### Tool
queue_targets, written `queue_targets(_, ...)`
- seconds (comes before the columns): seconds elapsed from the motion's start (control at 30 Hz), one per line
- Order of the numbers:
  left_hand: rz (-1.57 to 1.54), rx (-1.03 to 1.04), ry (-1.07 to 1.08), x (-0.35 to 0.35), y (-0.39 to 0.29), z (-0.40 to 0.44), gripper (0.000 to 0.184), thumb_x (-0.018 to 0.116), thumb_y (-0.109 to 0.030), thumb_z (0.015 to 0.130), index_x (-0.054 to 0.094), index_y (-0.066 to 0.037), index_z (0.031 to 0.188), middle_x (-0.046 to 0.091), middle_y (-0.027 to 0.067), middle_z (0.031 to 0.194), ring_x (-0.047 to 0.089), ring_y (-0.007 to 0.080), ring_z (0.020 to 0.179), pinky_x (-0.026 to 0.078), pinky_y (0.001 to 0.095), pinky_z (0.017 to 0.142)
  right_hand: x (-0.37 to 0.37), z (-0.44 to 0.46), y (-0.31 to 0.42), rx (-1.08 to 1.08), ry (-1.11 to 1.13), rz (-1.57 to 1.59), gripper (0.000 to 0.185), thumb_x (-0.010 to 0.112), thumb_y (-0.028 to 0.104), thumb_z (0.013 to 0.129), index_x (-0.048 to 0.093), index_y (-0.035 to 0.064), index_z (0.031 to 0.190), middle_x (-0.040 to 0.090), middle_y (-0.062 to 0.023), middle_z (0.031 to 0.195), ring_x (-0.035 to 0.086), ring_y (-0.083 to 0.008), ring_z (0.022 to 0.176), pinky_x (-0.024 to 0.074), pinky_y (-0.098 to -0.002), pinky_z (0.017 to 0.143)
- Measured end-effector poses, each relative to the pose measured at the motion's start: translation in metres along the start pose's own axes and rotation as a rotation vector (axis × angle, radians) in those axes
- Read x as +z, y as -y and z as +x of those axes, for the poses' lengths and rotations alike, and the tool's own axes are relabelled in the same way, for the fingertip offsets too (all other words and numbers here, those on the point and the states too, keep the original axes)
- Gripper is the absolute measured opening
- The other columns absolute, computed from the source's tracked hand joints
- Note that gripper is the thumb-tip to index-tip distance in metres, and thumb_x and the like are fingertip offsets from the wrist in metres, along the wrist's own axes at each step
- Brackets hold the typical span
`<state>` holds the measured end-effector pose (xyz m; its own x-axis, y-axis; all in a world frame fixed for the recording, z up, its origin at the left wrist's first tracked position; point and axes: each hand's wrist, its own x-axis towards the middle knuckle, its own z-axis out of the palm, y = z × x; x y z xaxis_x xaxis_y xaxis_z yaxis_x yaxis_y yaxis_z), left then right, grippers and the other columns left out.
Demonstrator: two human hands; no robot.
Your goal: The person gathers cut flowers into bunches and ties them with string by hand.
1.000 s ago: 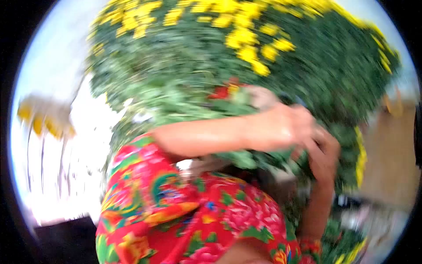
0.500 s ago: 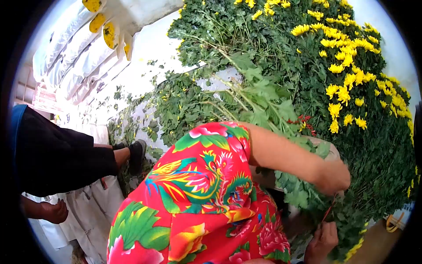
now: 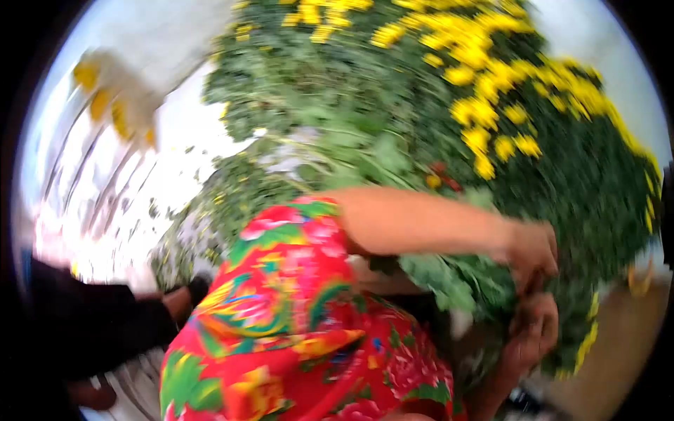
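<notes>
My left hand (image 3: 535, 254) reaches across from the left, above the bundle of leafy stems (image 3: 449, 281), with its fingers bent together at the leafy end. Just below it, my right hand (image 3: 535, 330) comes up from the bottom, its fingers curled close to the left fingertips. Motion blur hides what lies between the fingers. The bundle's pale cut stems (image 3: 298, 151) point to the upper left, and its broad leaves pass beneath my left forearm. Small red ties (image 3: 444, 175) lie on the greenery above that forearm.
Yellow chrysanthemums (image 3: 484, 77) are heaped at the top and right. Loose leaves (image 3: 235, 196) cover the ground left of centre. Another person's dark-clothed leg (image 3: 105, 309) and hand (image 3: 95, 394) are at the lower left. White sacks (image 3: 91, 168) stand at the left.
Compared with half a second ago, the view has swung and blurred. My hands have come closer together; the thin red strand between them then is no longer distinguishable.
</notes>
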<state>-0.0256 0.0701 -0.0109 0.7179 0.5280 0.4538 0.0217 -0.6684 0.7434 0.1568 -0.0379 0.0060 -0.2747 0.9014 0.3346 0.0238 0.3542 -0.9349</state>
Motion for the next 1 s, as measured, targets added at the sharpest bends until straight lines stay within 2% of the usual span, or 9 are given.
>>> queue_targets(0.07,-0.839,-0.546,-0.044,-0.004,-0.028,0.004,0.014,0.067,-0.014,0.083,0.065,0.000,0.085,0.055,0.0021,0.065,0.053,0.0085,0.060,0.041,0.0278,0.046,0.002,0.002,0.017,0.101,-0.059,-0.068,0.016,0.050,0.011,0.096,0.052,0.0029,0.083,0.050,-0.0065,0.082,0.040,-0.0082,0.057,0.0312,-0.0206,0.047)
queue_targets(0.17,-0.927,-0.748,-0.141,-0.006,-0.037,0.004,0.021,0.061,-0.020,0.094,0.060,-0.003,0.083,0.054,-0.0007,0.063,0.046,0.0046,0.049,0.033,0.0223,0.041,-0.003,0.002,0.022,0.196,-0.048,-0.054,0.011,0.052,0.004,0.093,0.054,-0.0007,0.084,0.055,-0.0065,0.087,0.047,-0.0108,0.070,0.0400,-0.0275,0.063)
queue_targets(0.23,-0.871,-0.884,-0.278,-0.005,-0.040,0.000,0.025,0.057,-0.022,0.097,0.058,-0.001,0.083,0.055,0.0008,0.062,0.044,0.0049,0.045,0.028,0.0217,0.037,-0.006,-0.016,0.016,0.162,0.013,0.007,0.013,0.051,0.008,0.096,0.054,0.0003,0.085,0.057,-0.0073,0.090,0.047,-0.0105,0.071,0.0407,-0.0278,0.063)
queue_targets(0.37,-0.974,-0.850,-0.251,0.013,-0.024,-0.005,0.030,0.054,-0.025,0.099,0.056,-0.001,0.081,0.058,0.0064,0.065,0.042,0.0088,0.035,0.025,0.0204,0.031,-0.015,-0.049,-0.004,0.115,-0.036,-0.001,0.015,0.051,0.012,0.099,0.053,0.0012,0.087,0.058,-0.0085,0.092,0.047,-0.0095,0.068,0.0409,-0.0269,0.063)
queue_targets(0.47,-1.102,-0.785,-0.216,0.006,-0.019,-0.006,0.029,0.049,-0.023,0.101,0.053,0.003,0.089,0.062,0.0157,0.071,0.065,0.0240,0.048,0.049,0.0269,0.033,-0.015,-0.047,0.001,0.160,-0.138,0.168,0.017,0.051,0.013,0.099,0.054,0.0010,0.087,0.059,-0.0090,0.093,0.046,-0.0078,0.066,0.0402,-0.0246,0.061)
queue_targets(0.7,-1.027,-0.734,-0.168,0.012,-0.036,-0.005,0.034,0.051,-0.031,0.100,0.056,0.000,0.085,0.062,0.0124,0.071,0.068,0.0272,0.056,0.057,0.0297,0.046,-0.026,-0.036,0.015,0.397,-0.183,0.427,0.015,0.053,0.011,0.097,0.057,0.0006,0.087,0.066,-0.0128,0.095,0.049,-0.0040,0.054,0.0399,-0.0203,0.052)
queue_targets(0.8,-0.861,-0.579,-0.101,0.007,-0.053,-0.011,0.020,0.062,-0.020,0.094,0.061,0.000,0.093,0.065,0.0069,0.080,0.069,0.0190,0.072,0.058,0.0280,0.066,-0.026,-0.023,0.039,0.219,-0.167,0.000,0.011,0.056,0.008,0.093,0.059,-0.0002,0.086,0.066,-0.0128,0.098,0.056,-0.0104,0.060,0.0455,-0.0259,0.055)
queue_targets(0.87,-0.866,-0.475,-0.094,0.013,-0.059,-0.015,0.016,0.068,-0.001,0.086,0.062,0.001,0.101,0.067,0.0053,0.089,0.067,0.0128,0.080,0.056,0.0264,0.076,-0.020,-0.001,0.047,-0.149,-0.098,-0.470,0.008,0.059,0.006,0.089,0.060,-0.0002,0.086,0.066,-0.0128,0.099,0.061,-0.0186,0.068,0.0492,-0.0308,0.060)
queue_targets(1.0,-0.458,-0.436,-0.116,0.031,-0.053,-0.016,0.009,0.071,-0.001,0.085,0.066,-0.001,0.092,0.068,0.0025,0.080,0.064,0.0080,0.074,0.053,0.0236,0.069,-0.012,0.021,0.031,-0.322,-0.068,-0.762,0.006,0.060,0.006,0.086,0.061,0.0013,0.089,0.065,-0.0154,0.096,0.065,-0.0311,0.083,0.0524,-0.0369,0.069)
